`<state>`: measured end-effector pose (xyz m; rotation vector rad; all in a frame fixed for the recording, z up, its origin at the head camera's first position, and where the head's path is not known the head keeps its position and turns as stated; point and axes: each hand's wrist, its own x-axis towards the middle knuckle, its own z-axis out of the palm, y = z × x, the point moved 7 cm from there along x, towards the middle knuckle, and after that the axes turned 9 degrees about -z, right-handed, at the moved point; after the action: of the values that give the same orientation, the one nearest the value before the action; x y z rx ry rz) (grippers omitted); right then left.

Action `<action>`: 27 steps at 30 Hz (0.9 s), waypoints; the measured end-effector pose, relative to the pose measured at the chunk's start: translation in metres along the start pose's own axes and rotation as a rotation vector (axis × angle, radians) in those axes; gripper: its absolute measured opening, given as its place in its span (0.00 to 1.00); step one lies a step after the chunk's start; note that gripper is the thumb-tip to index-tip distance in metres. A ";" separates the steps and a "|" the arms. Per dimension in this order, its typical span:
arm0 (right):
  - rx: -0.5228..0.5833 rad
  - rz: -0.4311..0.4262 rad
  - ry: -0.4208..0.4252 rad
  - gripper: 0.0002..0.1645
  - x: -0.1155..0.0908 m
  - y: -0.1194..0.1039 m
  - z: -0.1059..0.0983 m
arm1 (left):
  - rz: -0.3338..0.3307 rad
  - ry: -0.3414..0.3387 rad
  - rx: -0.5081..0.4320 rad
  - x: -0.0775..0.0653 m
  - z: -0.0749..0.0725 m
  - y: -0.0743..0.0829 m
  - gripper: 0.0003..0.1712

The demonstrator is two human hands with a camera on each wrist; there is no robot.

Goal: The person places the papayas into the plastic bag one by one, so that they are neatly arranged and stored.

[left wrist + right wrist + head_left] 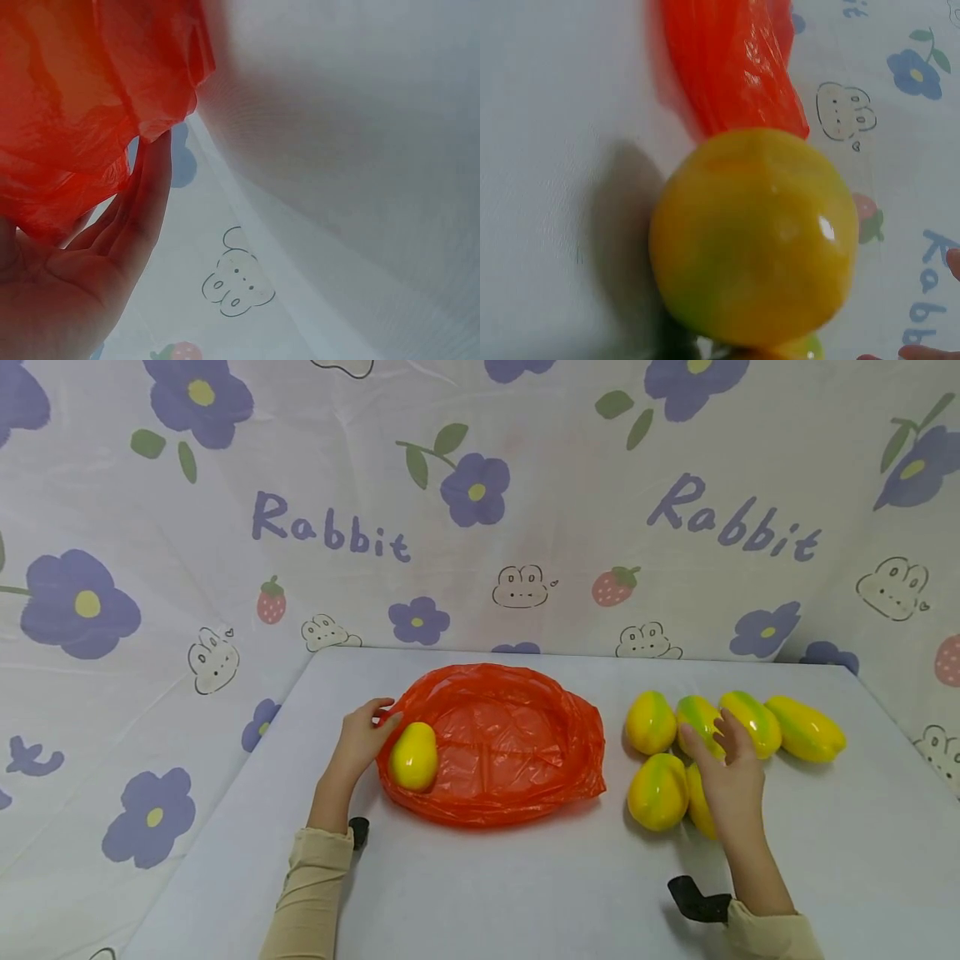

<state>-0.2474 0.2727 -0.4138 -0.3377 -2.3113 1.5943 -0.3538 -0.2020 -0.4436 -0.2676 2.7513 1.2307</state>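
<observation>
A red plastic bag (495, 743) lies spread wide on the table, its mouth facing up. Inside its left end rests one smooth yellow mango-like fruit (414, 757). My left hand (367, 737) grips the bag's left rim; the left wrist view has its fingers (154, 187) behind the red plastic. To the right of the bag sit several glossy yellow fruits with green streaks, among them a front one (657, 792) and a long one (806, 728). Over this group hovers my right hand (731, 781), fingers apart and holding nothing, partly covering a front fruit (699, 802).
Black wrist mounts stick out at the left cuff (359, 832) and the right cuff (699, 900). Behind the white table (517, 893) hangs a cloth (555, 468) printed with flowers and rabbits. In the right wrist view, one fruit (754, 236) looms close to the camera.
</observation>
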 end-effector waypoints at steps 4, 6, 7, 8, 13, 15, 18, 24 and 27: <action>-0.015 0.015 0.019 0.48 -0.001 0.008 -0.013 | -0.004 -0.003 -0.005 0.000 -0.001 -0.001 0.29; -0.020 0.024 0.029 0.48 -0.001 0.012 -0.019 | -0.006 -0.006 -0.008 0.001 -0.001 -0.001 0.29; -0.022 0.030 0.036 0.48 -0.001 0.015 -0.022 | -0.007 -0.007 -0.008 0.001 -0.001 -0.001 0.29; -0.021 0.037 0.043 0.48 -0.001 0.017 -0.025 | -0.007 -0.007 -0.008 0.001 -0.001 -0.001 0.28; -0.043 0.065 0.069 0.48 -0.003 0.028 -0.036 | -0.007 -0.005 -0.007 0.000 0.000 0.000 0.28; -0.058 0.072 0.072 0.48 -0.004 0.033 -0.038 | -0.009 -0.005 -0.007 -0.001 0.000 -0.001 0.28; -0.073 0.079 0.067 0.47 -0.006 0.040 -0.039 | -0.008 -0.005 -0.004 -0.001 0.000 -0.002 0.29; -0.088 0.109 0.046 0.49 -0.008 0.050 -0.038 | -0.007 -0.001 -0.004 0.000 0.000 -0.002 0.29; -0.084 0.120 0.035 0.49 -0.009 0.055 -0.037 | -0.011 0.000 -0.004 0.000 0.000 -0.002 0.28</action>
<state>-0.2244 0.3208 -0.4541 -0.5291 -2.3763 1.5349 -0.3536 -0.2036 -0.4452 -0.2836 2.7437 1.2342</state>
